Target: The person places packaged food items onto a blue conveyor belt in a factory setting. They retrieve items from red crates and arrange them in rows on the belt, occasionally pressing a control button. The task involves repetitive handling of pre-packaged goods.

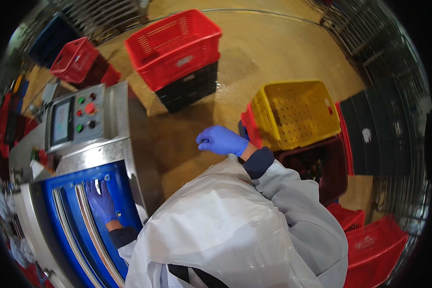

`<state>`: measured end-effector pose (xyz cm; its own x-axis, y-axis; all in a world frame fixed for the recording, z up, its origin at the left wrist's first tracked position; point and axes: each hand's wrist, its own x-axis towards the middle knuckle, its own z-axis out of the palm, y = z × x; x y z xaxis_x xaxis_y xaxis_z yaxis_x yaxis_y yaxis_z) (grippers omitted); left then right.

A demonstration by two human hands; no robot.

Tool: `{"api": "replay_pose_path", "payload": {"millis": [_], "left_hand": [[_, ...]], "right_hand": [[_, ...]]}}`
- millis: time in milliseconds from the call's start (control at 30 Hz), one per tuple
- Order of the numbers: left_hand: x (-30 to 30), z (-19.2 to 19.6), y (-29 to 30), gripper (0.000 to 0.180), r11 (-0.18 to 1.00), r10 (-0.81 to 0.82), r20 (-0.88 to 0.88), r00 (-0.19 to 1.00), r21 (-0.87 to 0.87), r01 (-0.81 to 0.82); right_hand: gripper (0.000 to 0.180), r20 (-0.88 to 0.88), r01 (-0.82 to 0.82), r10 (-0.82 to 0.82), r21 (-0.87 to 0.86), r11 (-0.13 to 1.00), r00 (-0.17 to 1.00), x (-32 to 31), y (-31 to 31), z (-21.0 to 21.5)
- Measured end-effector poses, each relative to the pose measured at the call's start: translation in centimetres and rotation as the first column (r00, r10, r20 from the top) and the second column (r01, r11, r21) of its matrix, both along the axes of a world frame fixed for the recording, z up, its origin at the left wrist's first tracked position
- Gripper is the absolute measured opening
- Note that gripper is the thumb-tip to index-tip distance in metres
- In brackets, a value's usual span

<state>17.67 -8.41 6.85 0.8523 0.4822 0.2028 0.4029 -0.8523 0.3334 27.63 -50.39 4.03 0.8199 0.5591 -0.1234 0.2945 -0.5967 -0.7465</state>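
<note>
Steel machine (93, 156), left of the person: blue bed (122, 194) with two long metal strips (93, 230). The bed and strips lie directly below the left hand, and well to the left of the right hand.
Dark crates (379, 129), stacked, far right.
Red crate (185, 57) on black crates (189, 89), standing on the floor ahead, beyond both hands.
Yellow crate (297, 115), perforated, just right of the right hand; maroon crate (338, 173) beside it, dark contents unclear.
Control panel (89, 113), with screen and coloured buttons, atop the machine beyond the left hand.
Right hand (223, 140), blue glove: fingers curled inward, raised in front of the apron; whether it pinches anything cannot be told.
Left hand (101, 200), blue glove: fingers extended, slightly spread, over the bed beside the right-hand strip; contact cannot be told. Small white patch (98, 185) between its fingers, nature unclear.
</note>
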Motion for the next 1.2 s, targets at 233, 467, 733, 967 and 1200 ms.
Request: {"api": "replay_pose_path", "payload": {"millis": [233,467,733,967,1200], "left_hand": [[9.5,-2.0,-12.7,0.045,0.9,-0.424,-0.051,0.904,-0.138,0.414],[15.6,-2.2,-25.1,0.052,0.747,-0.665,-0.225,0.712,-0.21,0.631],[16.1,-2.8,-25.9,0.054,0.774,-0.625,-0.279,0.729,-0.345,0.532],[21.2,-3.6,-28.3,0.067,0.628,-0.759,-0.086,0.646,-0.361,0.689],[30.1,6.4,-37.5,0.096,0.232,-0.947,0.247,0.204,0.09,0.968]], "right_hand": [[0.046,0.406,0.822,-0.717,-0.216,0.527,0.566,1.7,-15.6,-10.7],[0.038,-0.138,0.854,-0.867,-0.154,0.497,0.479,3.6,-27.6,-26.9],[0.02,-0.731,0.943,-0.632,0.044,0.331,0.256,7.8,-27.8,-13.0],[0.011,-0.692,0.883,-0.552,0.399,0.245,0.466,14.6,-34.6,4.5],[0.01,-0.61,0.652,-0.238,0.736,0.184,0.756,23.5,-28.8,16.3]]}}
